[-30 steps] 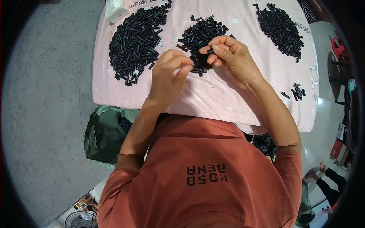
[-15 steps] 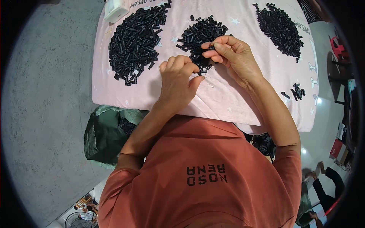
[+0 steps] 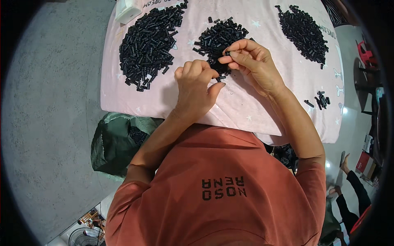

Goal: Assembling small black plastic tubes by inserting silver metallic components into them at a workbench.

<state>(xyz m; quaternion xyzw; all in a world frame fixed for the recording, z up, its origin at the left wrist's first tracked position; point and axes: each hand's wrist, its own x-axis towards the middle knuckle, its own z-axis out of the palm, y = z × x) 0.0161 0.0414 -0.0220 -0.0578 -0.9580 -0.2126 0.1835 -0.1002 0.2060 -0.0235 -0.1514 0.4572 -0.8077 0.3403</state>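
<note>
Lettering [image 3: 224, 192] on shirt [image 3: 197, 164], cloth [image 3: 252, 104]; hands [image 3: 195, 90] [image 3: 259, 69] at blk pcs [image 3: 219, 35].

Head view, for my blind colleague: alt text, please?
A person's right hand pinches a small black part over the middle pile of similar parts; the left hand is at that pile's near edge. A left pile, a right pile and a small cluster lie on pink cloth.

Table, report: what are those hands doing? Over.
Right hand pinches small black piece. Left hand by middle pile, grip unclear. Other piles either side.
</note>
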